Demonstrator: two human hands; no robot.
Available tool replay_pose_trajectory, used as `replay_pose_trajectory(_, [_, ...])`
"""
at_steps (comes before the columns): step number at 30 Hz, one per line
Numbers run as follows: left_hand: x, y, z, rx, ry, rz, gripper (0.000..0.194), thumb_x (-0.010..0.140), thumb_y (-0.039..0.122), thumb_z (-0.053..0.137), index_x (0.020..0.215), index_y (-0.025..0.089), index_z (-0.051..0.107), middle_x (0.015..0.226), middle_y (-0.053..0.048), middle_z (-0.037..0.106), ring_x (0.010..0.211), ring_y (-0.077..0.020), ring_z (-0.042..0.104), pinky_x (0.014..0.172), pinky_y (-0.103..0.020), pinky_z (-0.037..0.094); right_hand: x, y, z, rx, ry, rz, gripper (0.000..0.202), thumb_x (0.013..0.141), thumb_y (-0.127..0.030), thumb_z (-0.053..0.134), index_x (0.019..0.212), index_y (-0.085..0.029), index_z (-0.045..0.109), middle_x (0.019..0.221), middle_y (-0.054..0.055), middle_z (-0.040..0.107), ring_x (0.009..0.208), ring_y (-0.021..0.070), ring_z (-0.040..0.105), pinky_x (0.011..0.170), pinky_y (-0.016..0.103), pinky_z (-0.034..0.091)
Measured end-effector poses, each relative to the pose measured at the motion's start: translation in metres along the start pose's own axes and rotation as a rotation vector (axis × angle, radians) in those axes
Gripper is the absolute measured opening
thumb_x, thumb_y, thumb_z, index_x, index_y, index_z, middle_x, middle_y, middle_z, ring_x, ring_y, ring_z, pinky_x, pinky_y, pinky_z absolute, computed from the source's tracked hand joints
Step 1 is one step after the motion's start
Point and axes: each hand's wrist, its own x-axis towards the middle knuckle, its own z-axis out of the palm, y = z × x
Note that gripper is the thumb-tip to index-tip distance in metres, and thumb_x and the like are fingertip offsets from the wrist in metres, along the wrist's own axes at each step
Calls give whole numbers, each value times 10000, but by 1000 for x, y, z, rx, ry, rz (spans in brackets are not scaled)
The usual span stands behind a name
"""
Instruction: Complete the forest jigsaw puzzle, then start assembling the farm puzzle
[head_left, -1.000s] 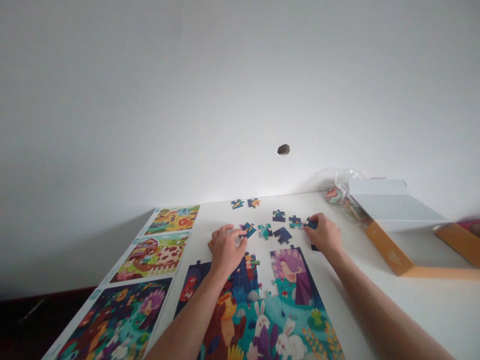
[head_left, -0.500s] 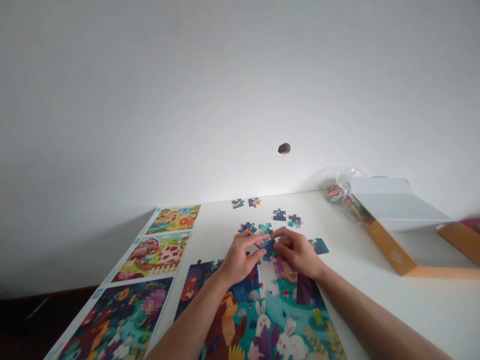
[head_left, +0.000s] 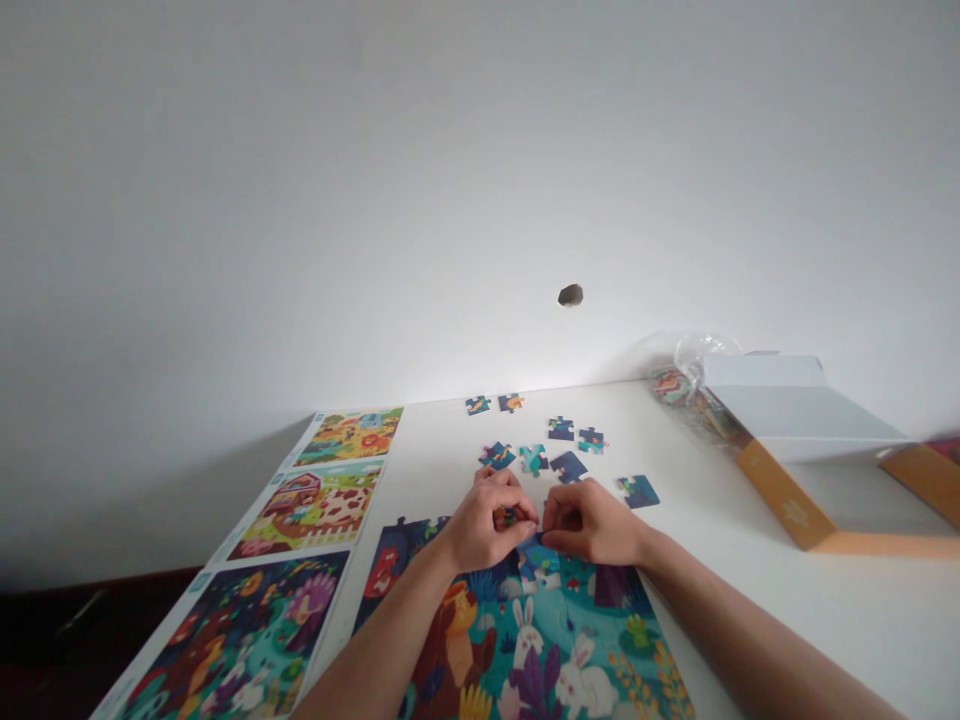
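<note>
A partly assembled jigsaw puzzle [head_left: 517,650] with rabbits and a bear lies on the white table below my hands. Over its upper edge, my left hand [head_left: 491,520] and my right hand [head_left: 589,522] face each other with fingertips close together. Both pinch at a dark blue puzzle piece [head_left: 534,545] set at the gap in the puzzle's upper middle; my fingers partly cover it. Several loose pieces lie beyond my hands, among them a teal one [head_left: 534,459], a dark blue one [head_left: 568,467] and one to the right [head_left: 638,491].
Three printed picture sheets [head_left: 337,507] run along the table's left side. At the right stands an open box with orange sides [head_left: 787,500], beside a clear plastic bag [head_left: 694,395] of pieces. A white wall with a small hole rises behind.
Both hands have moved down toward me, bringing the blue piece from above the puzzle into its gap. The loose dark blue piece beyond my right hand is now uncovered.
</note>
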Motion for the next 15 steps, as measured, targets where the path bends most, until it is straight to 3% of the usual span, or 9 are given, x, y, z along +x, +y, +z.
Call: replay_pose_trajectory(15, [1, 5, -1, 61, -53, 8, 53, 718, 176, 698, 742, 223, 692, 901, -18, 680, 982, -222, 548, 960, -398, 302, 0, -7, -6, -336, 49, -167, 140, 692, -156, 725, 708, -182, 589, 614, -58, 530, 562, 101, 465, 536, 207, 312])
